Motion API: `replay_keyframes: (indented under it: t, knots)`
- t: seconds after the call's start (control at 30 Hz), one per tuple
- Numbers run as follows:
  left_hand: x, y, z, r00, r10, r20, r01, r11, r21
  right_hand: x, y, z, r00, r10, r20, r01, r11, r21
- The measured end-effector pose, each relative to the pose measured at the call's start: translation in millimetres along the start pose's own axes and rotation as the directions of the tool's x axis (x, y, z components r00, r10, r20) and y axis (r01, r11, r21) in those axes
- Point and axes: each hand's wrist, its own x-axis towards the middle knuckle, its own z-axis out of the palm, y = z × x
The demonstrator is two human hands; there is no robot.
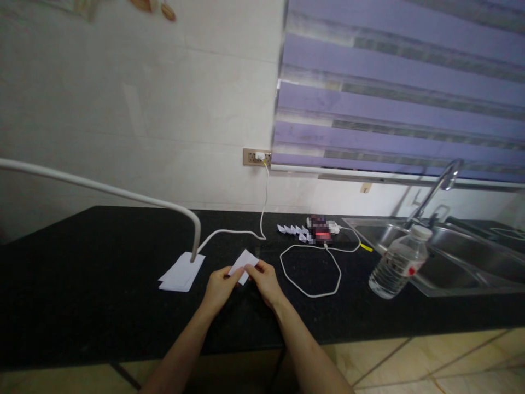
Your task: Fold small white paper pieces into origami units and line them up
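A small sheet of white paper [245, 262] is held between my two hands above the black counter, one corner pointing away from me. My left hand [220, 287] pinches its left edge, thumb on top. On the other side my right hand [266, 280] grips the right edge, its thumb also on the paper's face. Fingers under the sheet are mostly hidden. Left of my hands lies a stack of white paper sheets [177, 278]. Several small folded paper pieces [292, 230] stand in a row farther back, right of centre.
A white cable [311, 296] loops over the black counter [102, 306] to a blurred-out device [322, 230]. A large water bottle [397, 265] stands before the metal sink [435, 284] and faucet [435, 186]. Another white cable [123, 191] arches in from the left. A socket [251, 157] is on the wall.
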Motion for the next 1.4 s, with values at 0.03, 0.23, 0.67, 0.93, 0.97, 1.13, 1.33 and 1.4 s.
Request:
replay_keyframes:
  t: [0.03,0.23,0.67,0.93,0.97,1.13,1.33,1.4]
  knots:
    - [0.5,-0.7,-0.4,1.0,0.009,-0.005,-0.009,1.0,-0.011,-0.1,0.5,-0.3,1.0,0.005,-0.001,-0.005,1.0,-0.003]
    - [4.4,-9.1,-1.0,0.993,0.102,-0.063,-0.104,0.994,-0.019,1.8,4.2,-1.5,0.999,0.041,0.032,-0.041,0.999,0.005]
    - [5.4,-14.2,4.6,0.952,0.305,-0.003,-0.304,0.949,0.085,8.8,2.7,7.6,0.989,0.104,-0.108,-0.103,0.995,0.007]
    - [2.2,-10.3,-0.1,0.937,0.322,-0.132,-0.312,0.946,0.091,12.6,-2.2,0.3,0.982,0.136,-0.128,-0.123,0.987,0.106]
    - [2.7,-10.6,0.7,0.936,0.324,-0.139,-0.314,0.945,0.089,11.5,-2.7,0.7,0.986,0.139,-0.088,-0.131,0.987,0.095]
    - [4.3,-12.9,3.5,0.956,0.292,-0.033,-0.289,0.955,0.072,10.8,-3.1,2.8,0.988,0.155,0.009,-0.155,0.988,-0.005]
    - [2.4,-14.4,0.5,0.949,0.314,-0.007,-0.311,0.943,0.119,21.3,-11.4,-7.3,0.97,0.118,0.212,-0.043,0.944,-0.327]
    - [1.9,-14.5,0.8,0.941,0.336,-0.025,-0.33,0.935,0.133,24.0,-12.0,-10.0,0.959,0.129,0.253,-0.025,0.926,-0.377]
